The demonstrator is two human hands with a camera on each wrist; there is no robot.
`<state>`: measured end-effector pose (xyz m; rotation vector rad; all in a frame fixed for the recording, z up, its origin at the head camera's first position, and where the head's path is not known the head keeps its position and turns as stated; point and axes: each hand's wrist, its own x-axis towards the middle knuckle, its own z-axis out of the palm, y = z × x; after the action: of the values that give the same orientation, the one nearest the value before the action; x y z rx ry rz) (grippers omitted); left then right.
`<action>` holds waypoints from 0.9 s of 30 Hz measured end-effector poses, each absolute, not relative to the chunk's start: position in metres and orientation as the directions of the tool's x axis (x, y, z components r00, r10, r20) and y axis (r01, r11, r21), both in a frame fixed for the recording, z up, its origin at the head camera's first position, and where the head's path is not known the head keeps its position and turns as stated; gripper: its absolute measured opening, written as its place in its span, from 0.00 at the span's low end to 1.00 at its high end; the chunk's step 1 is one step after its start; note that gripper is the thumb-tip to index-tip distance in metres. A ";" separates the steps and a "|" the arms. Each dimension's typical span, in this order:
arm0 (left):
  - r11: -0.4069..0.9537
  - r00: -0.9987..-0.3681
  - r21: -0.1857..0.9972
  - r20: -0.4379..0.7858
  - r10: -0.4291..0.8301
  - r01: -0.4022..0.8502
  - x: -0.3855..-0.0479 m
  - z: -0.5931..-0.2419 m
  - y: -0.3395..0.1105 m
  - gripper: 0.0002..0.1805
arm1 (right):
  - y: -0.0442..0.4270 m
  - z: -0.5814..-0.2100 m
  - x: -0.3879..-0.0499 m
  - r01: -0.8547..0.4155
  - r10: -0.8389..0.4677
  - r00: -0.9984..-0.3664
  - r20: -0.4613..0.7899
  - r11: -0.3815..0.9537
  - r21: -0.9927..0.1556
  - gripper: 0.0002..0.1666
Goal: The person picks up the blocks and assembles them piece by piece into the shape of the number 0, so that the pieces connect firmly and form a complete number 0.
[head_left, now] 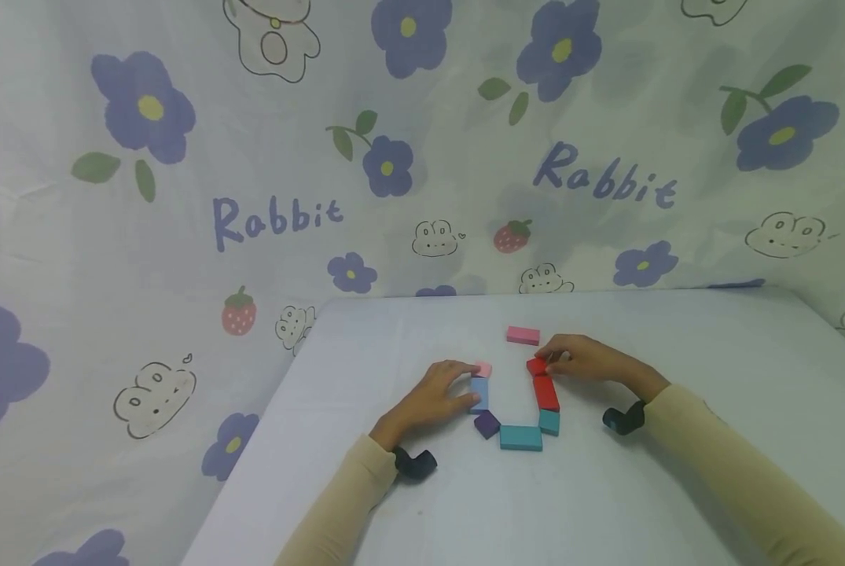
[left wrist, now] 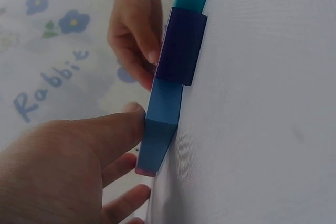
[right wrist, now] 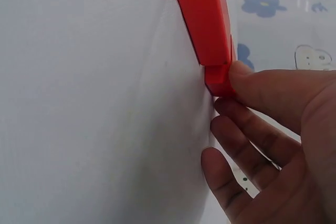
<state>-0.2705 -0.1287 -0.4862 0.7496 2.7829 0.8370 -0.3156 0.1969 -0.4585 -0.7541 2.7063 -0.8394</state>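
In the head view, coloured blocks form a U on the white table. My right hand (head_left: 581, 358) pinches a small red block (head_left: 537, 366) between thumb and fingers, at the far end of a long red block (head_left: 545, 393). My left hand (head_left: 432, 393) rests by the left side, index fingertip at a small pink block (head_left: 483, 369) and thumb against a light blue block (head_left: 479, 395). In the left wrist view the thumb touches the blue block's side, and the other fingers reach past its end. A dark purple block (head_left: 487, 424) adjoins the blue one.
A long teal block (head_left: 521, 438) and a small teal block (head_left: 549, 422) make up the near part of the U. Beyond its far end lies a separate pink block (head_left: 523, 336). A patterned cloth (head_left: 450, 157) hangs behind the table (head_left: 464, 511).
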 end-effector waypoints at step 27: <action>0.720 -0.867 0.548 0.020 0.498 0.427 -0.271 -0.485 -0.128 0.30 | 0.199 -0.471 -0.320 -0.415 -0.523 -0.852 -0.011 0.689 -0.594 0.18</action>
<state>-0.2711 -0.1282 -0.4855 0.7548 2.7928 0.8416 -0.3199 0.1992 -0.4708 -0.7617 2.7191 -0.8909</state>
